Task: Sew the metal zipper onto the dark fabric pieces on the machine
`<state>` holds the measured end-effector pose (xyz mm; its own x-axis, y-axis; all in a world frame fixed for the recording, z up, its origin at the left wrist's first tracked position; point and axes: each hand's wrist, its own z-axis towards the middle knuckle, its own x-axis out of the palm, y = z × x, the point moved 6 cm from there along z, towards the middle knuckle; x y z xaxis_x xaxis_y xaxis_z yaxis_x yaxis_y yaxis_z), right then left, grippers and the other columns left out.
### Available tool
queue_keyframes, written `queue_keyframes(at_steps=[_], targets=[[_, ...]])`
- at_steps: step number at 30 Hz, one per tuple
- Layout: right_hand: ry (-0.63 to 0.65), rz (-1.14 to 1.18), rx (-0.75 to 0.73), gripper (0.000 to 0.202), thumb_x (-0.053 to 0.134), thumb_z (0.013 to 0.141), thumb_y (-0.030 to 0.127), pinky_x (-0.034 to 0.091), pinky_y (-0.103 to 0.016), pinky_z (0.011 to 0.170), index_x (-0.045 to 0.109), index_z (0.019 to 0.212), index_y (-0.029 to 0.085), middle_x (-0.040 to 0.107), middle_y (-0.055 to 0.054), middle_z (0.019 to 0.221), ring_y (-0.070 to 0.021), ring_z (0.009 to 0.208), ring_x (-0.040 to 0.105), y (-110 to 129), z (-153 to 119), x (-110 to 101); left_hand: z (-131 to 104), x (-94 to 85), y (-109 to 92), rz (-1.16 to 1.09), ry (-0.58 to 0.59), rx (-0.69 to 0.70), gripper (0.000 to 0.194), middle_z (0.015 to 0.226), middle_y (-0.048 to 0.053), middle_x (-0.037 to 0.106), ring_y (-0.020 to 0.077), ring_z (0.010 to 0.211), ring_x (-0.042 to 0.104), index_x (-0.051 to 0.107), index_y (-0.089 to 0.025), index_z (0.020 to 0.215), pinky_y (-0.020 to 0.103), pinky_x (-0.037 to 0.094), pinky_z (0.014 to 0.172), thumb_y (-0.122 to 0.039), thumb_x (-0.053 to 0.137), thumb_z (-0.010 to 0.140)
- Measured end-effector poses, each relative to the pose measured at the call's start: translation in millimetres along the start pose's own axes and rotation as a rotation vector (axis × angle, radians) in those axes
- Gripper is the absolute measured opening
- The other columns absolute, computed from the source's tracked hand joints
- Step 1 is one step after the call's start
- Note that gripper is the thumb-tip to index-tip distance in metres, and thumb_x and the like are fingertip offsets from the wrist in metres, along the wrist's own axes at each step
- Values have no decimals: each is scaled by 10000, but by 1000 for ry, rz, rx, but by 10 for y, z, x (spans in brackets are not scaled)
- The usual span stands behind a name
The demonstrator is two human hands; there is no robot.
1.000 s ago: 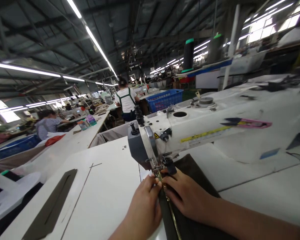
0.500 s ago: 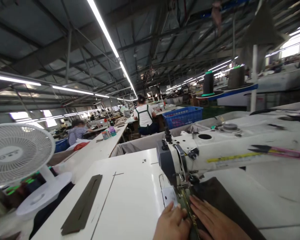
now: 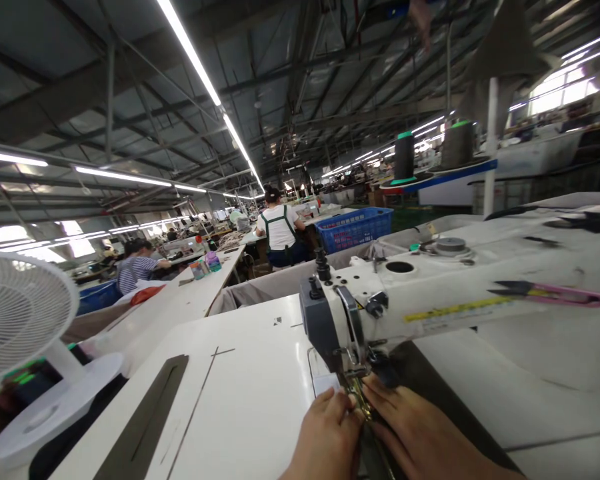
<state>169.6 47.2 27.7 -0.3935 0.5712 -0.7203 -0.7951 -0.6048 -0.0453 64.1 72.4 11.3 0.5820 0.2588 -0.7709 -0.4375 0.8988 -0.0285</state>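
1. Hands, two of them, lie flat at the bottom edge of the view on a white surface (image 3: 240, 400), just in front of the needle end of one white sewing machine (image 3: 430, 300).
2. Left hand (image 3: 327, 437): palm down, fingers together and stretched forward, tips pressing the left side of a dark fabric piece (image 3: 430, 387); the grip is not clamped around anything, only pressing down.
3. Right hand (image 3: 420, 440): also flat on the dark fabric piece, fingers apart a little and pointing toward the presser foot (image 3: 353, 370); it holds nothing closed in.
4. One brass-coloured zipper strip (image 3: 367, 417) runs between the two hands, under the presser foot and along the fabric's left edge.
5. One pair of pink-handled snips (image 3: 550, 292) lies on top of the machine's arm, well apart from both hands.
6. One second dark strip (image 3: 147, 417) lies on the surface far to the left, with one white fan (image 3: 20, 320) beyond it.
7. Two large thread cones (image 3: 405, 155) stand on a rack behind the machine, and one blue crate (image 3: 355, 228) sits further back.
8. Two other people (image 3: 279, 227) sit at benches in the distance; their hands are too small to tell.
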Motion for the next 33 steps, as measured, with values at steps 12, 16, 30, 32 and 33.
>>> queue_keyframes(at_steps=[12, 16, 30, 32, 33], targets=[[49, 165, 262, 284, 364, 819, 145, 526, -396, 728, 632, 913, 162, 659, -105, 902, -242, 812, 628, -307, -18, 368, 35, 3, 38, -23, 28, -46, 192, 854, 126, 613, 221, 775, 604, 596, -120, 883, 312, 557, 654, -109, 408, 845], [102, 202, 375, 236, 418, 807, 175, 526, -366, 725, 652, 785, 163, 666, -105, 850, -236, 794, 632, -407, -19, 434, 15, 35, 69, -27, 55, -68, 178, 861, 118, 606, 219, 779, 594, 598, -138, 874, 309, 547, 659, -118, 429, 824], [212, 175, 274, 231, 433, 856, 191, 535, -264, 696, 661, 822, 185, 688, -45, 850, -182, 758, 652, -290, 63, 113, -68, -49, 2, 9, 99, -125, 166, 891, 51, 640, 200, 807, 616, 596, -180, 917, 343, 510, 712, -145, 534, 767], [203, 147, 18, 335, 541, 811, 290, 533, -298, 805, 608, 1108, 151, 612, -94, 1138, -227, 1006, 599, -71, -49, -117, -125, -85, -65, 11, 42, -68, 161, 952, 37, 657, 171, 823, 633, 587, -190, 967, 305, 502, 702, -164, 533, 817], [200, 115, -125, 414, 554, 793, 283, 523, -295, 836, 572, 1168, 108, 583, -119, 1178, -232, 1048, 577, 49, -113, -206, -152, -101, -94, 6, 16, -49, 155, 979, 32, 662, 160, 840, 638, 585, -192, 978, 289, 501, 703, -169, 532, 834]])
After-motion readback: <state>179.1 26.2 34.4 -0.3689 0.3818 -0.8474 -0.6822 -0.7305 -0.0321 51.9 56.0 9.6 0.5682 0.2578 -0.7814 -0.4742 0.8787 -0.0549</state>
